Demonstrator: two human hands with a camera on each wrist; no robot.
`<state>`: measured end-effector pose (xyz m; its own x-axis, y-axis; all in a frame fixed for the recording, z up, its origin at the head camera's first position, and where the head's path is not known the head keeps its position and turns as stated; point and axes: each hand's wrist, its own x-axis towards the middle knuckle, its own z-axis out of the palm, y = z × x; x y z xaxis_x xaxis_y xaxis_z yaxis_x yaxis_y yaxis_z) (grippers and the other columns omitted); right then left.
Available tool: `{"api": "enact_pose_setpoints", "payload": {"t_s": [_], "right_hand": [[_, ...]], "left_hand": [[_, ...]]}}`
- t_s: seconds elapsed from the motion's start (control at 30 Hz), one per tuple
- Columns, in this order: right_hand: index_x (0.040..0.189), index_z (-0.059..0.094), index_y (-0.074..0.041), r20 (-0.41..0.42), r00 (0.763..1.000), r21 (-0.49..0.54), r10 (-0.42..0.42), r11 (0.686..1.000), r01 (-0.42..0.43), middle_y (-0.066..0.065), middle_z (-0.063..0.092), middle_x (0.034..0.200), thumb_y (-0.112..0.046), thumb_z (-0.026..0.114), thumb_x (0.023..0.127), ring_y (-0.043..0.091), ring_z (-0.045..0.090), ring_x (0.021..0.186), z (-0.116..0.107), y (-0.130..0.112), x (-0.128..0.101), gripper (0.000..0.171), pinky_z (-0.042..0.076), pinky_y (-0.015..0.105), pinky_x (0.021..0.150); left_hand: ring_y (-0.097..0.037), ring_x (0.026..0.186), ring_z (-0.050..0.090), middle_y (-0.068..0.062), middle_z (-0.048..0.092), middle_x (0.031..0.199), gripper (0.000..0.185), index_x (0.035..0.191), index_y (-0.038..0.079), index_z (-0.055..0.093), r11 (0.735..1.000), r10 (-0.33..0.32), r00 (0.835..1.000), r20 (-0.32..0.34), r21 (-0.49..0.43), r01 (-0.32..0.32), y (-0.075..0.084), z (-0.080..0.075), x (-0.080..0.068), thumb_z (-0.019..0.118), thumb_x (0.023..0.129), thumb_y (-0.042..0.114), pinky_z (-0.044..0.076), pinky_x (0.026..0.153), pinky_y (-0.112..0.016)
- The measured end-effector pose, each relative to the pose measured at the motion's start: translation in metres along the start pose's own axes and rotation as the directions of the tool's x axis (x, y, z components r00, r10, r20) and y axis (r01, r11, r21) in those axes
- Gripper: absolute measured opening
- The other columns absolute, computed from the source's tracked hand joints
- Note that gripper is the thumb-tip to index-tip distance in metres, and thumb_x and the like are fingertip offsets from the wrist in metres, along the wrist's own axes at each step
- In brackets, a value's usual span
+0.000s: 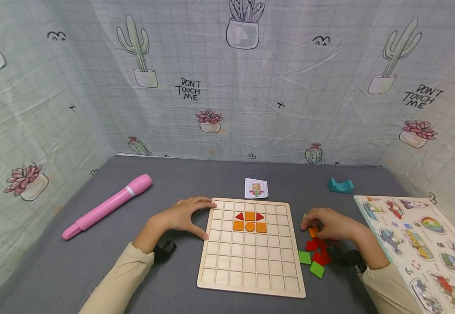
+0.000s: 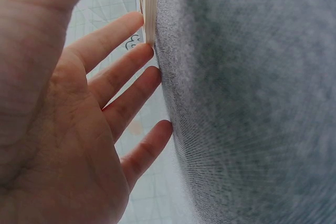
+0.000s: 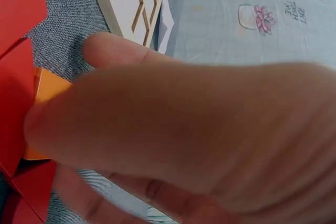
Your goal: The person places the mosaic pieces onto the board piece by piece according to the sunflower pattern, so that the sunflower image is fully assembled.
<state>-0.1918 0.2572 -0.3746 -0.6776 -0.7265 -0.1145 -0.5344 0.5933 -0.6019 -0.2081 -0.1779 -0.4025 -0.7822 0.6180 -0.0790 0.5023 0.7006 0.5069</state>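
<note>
My left hand (image 1: 180,214) rests at the left edge of a wooden grid board (image 1: 247,279), thumb and fingertips right at its rim. In the left wrist view its fingers (image 2: 126,100) are spread and fairly straight. On the board lie orange square tiles (image 1: 249,216), an orange round tile (image 1: 250,226) and red triangle tiles (image 1: 239,216). My right hand (image 1: 329,223) is over a pile of loose tiles right of the board. Its thumb touches an orange tile (image 3: 50,86) among red tiles (image 3: 16,103), while the index finger stands apart from that tile.
Green square tiles (image 1: 317,270) lie beside the board's right edge. Behind the board is a small pattern card (image 1: 256,188). A teal holder (image 1: 341,186) stands at the back right, a picture puzzle board (image 1: 419,235) at the right, and a pink stick-like thing (image 1: 110,207) at the left.
</note>
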Motion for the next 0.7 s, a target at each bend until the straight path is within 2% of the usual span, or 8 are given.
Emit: {"api": "enact_pose_setpoints", "payload": {"t_s": [0.3,0.5,0.7], "right_hand": [[0.100,0.069,-0.001,-0.037,0.999,-0.009,0.013,1.000,-0.013,0.005,0.060,0.094,0.000,0.072,0.083,0.015,0.059,0.080,0.005,-0.001,0.006,0.017,0.054,0.027,0.072],[0.099,0.069,-0.001,-0.048,0.999,-0.021,0.002,1.000,-0.003,0.003,0.059,0.093,-0.001,0.075,0.081,0.014,0.057,0.080,0.008,-0.001,0.009,0.019,0.054,0.027,0.072],[0.099,0.069,-0.001,-0.047,0.998,-0.044,-0.032,0.999,0.030,0.002,0.057,0.089,0.000,0.073,0.081,0.012,0.052,0.074,0.010,-0.003,0.011,0.018,0.050,0.026,0.065]], "left_hand": [[-0.031,0.139,0.036,-0.009,0.041,0.150,0.086,0.143,0.017,0.050,1.000,0.001,1.000,-0.005,0.006,-0.001,0.000,0.001,0.000,0.085,0.070,0.047,0.023,0.107,-0.059],[-0.031,0.139,0.035,-0.008,0.040,0.151,0.086,0.143,0.017,0.050,1.000,0.004,1.000,-0.003,0.006,-0.004,0.001,0.001,0.001,0.084,0.071,0.047,0.023,0.107,-0.059],[-0.031,0.139,0.035,-0.009,0.040,0.151,0.086,0.143,0.017,0.050,1.000,0.006,1.000,-0.004,0.005,-0.006,0.000,0.001,0.000,0.085,0.071,0.047,0.023,0.107,-0.058]]}}
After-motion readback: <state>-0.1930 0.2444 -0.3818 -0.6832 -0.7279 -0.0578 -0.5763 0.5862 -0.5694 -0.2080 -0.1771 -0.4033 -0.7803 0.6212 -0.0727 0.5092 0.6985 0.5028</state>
